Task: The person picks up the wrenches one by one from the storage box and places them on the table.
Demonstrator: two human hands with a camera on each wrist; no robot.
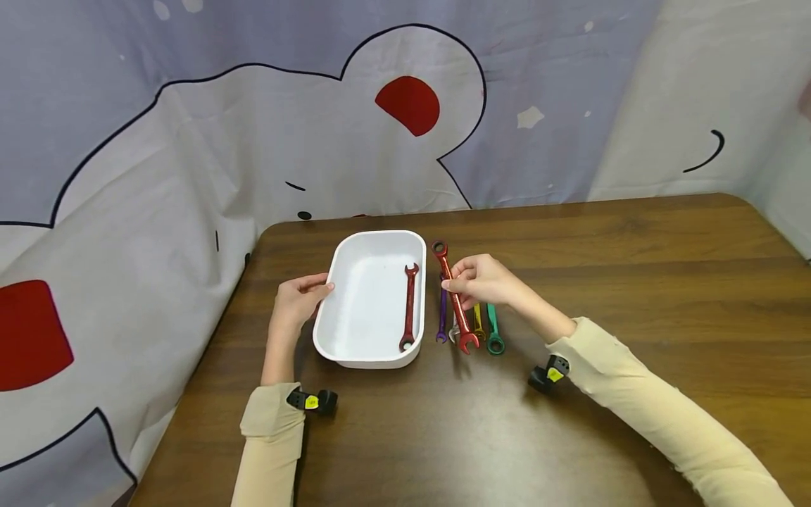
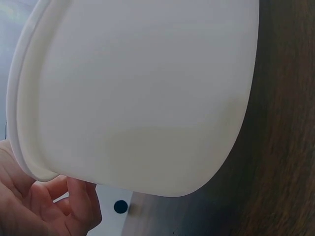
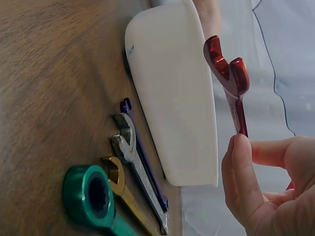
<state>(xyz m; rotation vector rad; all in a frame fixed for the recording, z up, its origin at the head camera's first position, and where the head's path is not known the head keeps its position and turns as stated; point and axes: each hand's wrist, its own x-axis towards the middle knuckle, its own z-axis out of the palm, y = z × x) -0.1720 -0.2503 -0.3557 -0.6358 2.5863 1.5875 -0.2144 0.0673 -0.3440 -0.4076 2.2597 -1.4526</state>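
My right hand point(image 1: 486, 282) pinches a red combination wrench point(image 1: 457, 310) by its shank, raised above the table; in the right wrist view its open end point(image 3: 229, 69) points up. With thumb and fingers, my left hand point(image 1: 298, 304) grips the left rim of a white plastic tub point(image 1: 370, 310). Inside the tub, along its right side, lies a darker red wrench point(image 1: 410, 306). Under and beside the right hand, a purple wrench point(image 1: 442, 317), a silver wrench point(image 3: 140, 167), a gold wrench point(image 1: 478, 320) and a green wrench point(image 1: 494, 331) lie on the table, partly hidden in the head view.
The wooden table point(image 1: 602, 282) extends to the right and toward me. Behind it hangs a patterned curtain point(image 1: 538, 84) that also runs down the left side. A black wrist camera point(image 1: 548, 373) sits on the right sleeve, and another wrist camera point(image 1: 313, 401) on the left.
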